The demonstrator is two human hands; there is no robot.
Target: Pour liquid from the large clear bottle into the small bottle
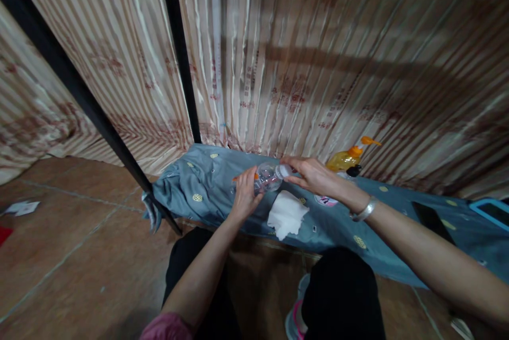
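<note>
My left hand (245, 195) is wrapped round a small clear plastic bottle (268, 176) that lies tilted on its side above a blue-grey patterned cloth (207, 181). An orange bit shows beside my left fingers. My right hand (314, 174), with a silver bangle on the wrist, pinches the bottle's white cap end (283, 171). A folded white tissue (286, 214) lies on the cloth just below both hands.
An orange pump bottle (348, 157) and a small black-capped item (353, 171) stand behind my right hand. A dark phone (430, 219) and a blue-rimmed tray (490, 210) lie to the right. A striped curtain hangs behind, with black poles at left. Brown tiled floor and my knees are below.
</note>
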